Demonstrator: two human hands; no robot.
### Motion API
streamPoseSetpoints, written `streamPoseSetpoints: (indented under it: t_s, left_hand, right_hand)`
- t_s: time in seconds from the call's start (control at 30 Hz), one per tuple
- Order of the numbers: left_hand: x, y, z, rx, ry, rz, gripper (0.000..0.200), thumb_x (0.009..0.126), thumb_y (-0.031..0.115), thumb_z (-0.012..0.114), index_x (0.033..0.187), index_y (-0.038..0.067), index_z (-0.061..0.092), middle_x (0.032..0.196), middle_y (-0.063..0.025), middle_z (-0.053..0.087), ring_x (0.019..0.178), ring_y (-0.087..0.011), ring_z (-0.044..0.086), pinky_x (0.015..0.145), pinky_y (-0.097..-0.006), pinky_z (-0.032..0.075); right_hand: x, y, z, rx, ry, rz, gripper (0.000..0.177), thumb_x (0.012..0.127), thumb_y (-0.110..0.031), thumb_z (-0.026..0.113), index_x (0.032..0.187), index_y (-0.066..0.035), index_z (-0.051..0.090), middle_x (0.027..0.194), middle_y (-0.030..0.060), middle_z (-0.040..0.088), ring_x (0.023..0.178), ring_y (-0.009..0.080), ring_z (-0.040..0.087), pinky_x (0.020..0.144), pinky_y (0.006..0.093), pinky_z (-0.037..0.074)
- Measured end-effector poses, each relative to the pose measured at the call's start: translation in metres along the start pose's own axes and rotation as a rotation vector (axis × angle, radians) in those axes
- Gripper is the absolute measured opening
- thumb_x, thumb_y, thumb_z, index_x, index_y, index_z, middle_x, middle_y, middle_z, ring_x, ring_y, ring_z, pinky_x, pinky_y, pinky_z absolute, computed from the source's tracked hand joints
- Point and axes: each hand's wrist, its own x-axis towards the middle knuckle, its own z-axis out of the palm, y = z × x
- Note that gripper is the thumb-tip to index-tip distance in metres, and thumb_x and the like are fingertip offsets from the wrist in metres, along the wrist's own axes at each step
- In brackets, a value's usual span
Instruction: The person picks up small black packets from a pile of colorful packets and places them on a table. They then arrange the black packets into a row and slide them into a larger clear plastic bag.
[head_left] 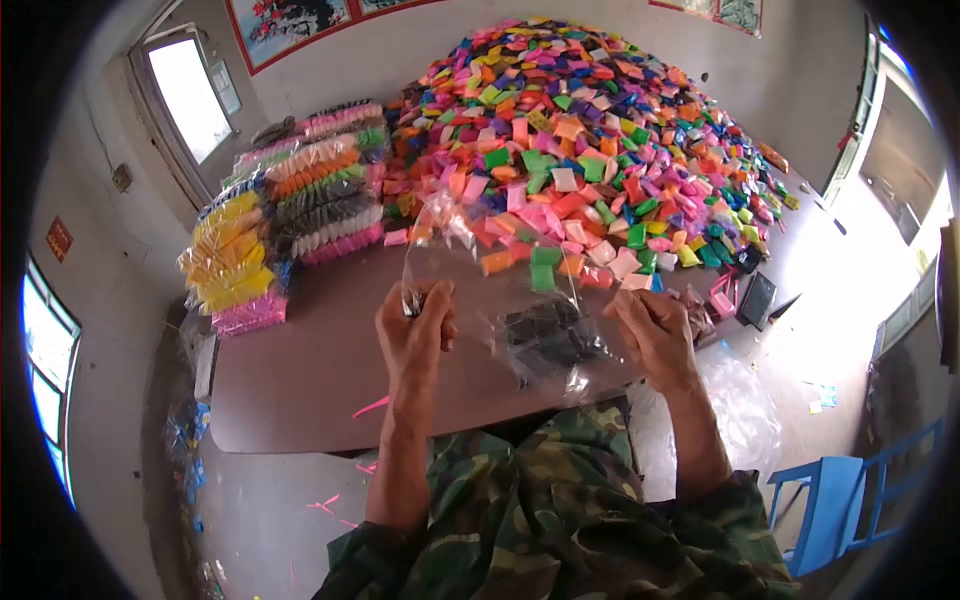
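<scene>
A clear plastic bag is stretched between my two hands above the table. My left hand is closed, its thumb and fingers pinching one side of the film. Opposite it, my right hand grips the other side, also with the fingertips pressed together. Between the hands, close to the table's front edge, shows a cluster of black packets, overlapped by shiny film; whether they are inside the bag I cannot tell. A green packet sits just beyond them.
A huge heap of small colourful packets covers the back of the brown table. Stacked bundles of sorted packets stand at the left. A dark phone-like object is at the right edge. A blue chair stands lower right.
</scene>
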Motion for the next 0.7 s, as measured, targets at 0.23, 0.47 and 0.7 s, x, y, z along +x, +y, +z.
streamPoseSetpoints:
  t_s: [0.23, 0.47, 0.7]
  left_hand:
    - [0.003, 0.0, -0.027, 0.141, -0.046, -0.029, 0.023, 0.099, 0.023, 0.081, 0.099, 0.004, 0.068, 0.071, -0.0018, 0.064, 0.053, -0.0062, 0.054, 0.044, -0.0235, 0.041]
    - [-0.007, -0.004, -0.036, 0.231, 0.106, 0.342, 0.02, 0.101, 0.015, 0.077, 0.112, 0.002, 0.066, 0.078, -0.001, 0.065, 0.059, -0.004, 0.053, 0.051, -0.0214, 0.04]
    - [-0.013, -0.002, -0.029, 0.176, 0.266, 0.421, 0.022, 0.103, 0.016, 0.075, 0.116, 0.002, 0.065, 0.081, 0.0005, 0.065, 0.063, -0.0036, 0.055, 0.052, -0.0197, 0.04]
  right_hand:
    - [0.007, -0.007, -0.001, -0.113, -0.062, 0.009, 0.042, 0.11, -0.037, 0.066, 0.096, 0.001, 0.077, 0.061, -0.0072, 0.051, 0.054, 0.0015, 0.043, 0.05, 0.0239, 0.031]
    - [0.008, 0.006, 0.006, -0.144, -0.126, 0.044, 0.038, 0.109, -0.034, 0.067, 0.093, 0.0, 0.077, 0.063, -0.0071, 0.052, 0.057, 0.0018, 0.044, 0.051, 0.0252, 0.031]
    - [0.0, 0.017, 0.014, -0.158, -0.149, 0.072, 0.036, 0.108, -0.032, 0.068, 0.092, -0.001, 0.077, 0.063, -0.0067, 0.052, 0.055, 0.0019, 0.044, 0.05, 0.0253, 0.03]
